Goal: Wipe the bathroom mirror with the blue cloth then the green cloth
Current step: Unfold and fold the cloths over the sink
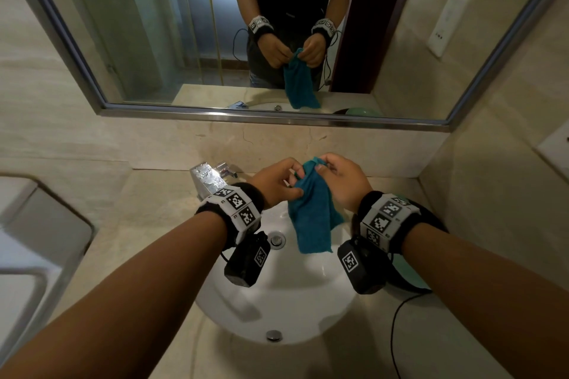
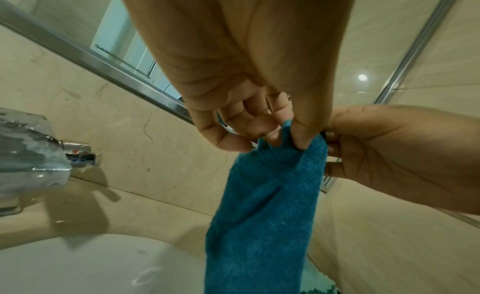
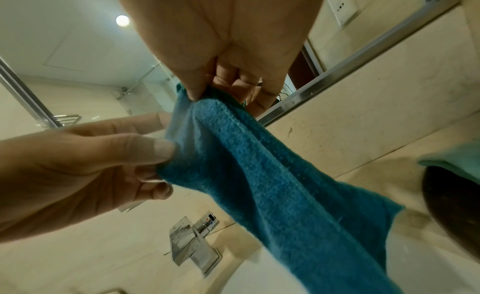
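A blue terry cloth (image 1: 311,218) hangs over the sink, bunched at its top edge. My left hand (image 1: 295,185) pinches the cloth's upper left part between thumb and fingers. At the top corner my right hand (image 1: 323,174) pinches it as well. In the left wrist view the blue cloth (image 2: 265,216) drops from my fingertips (image 2: 301,142). The right wrist view shows the blue cloth (image 3: 272,175) pinched by both hands. The mirror (image 1: 184,24) is on the wall ahead, above both hands. A green cloth (image 3: 451,161) lies on a dark bowl at the right, mostly hidden under my right wrist.
A chrome faucet (image 1: 209,178) stands left of my hands behind the white sink (image 1: 292,301). The dark bowl (image 3: 454,206) sits on the counter to the right. A side wall with a socket plate (image 1: 554,151) closes the right. A white fixture (image 1: 30,240) is at the left.
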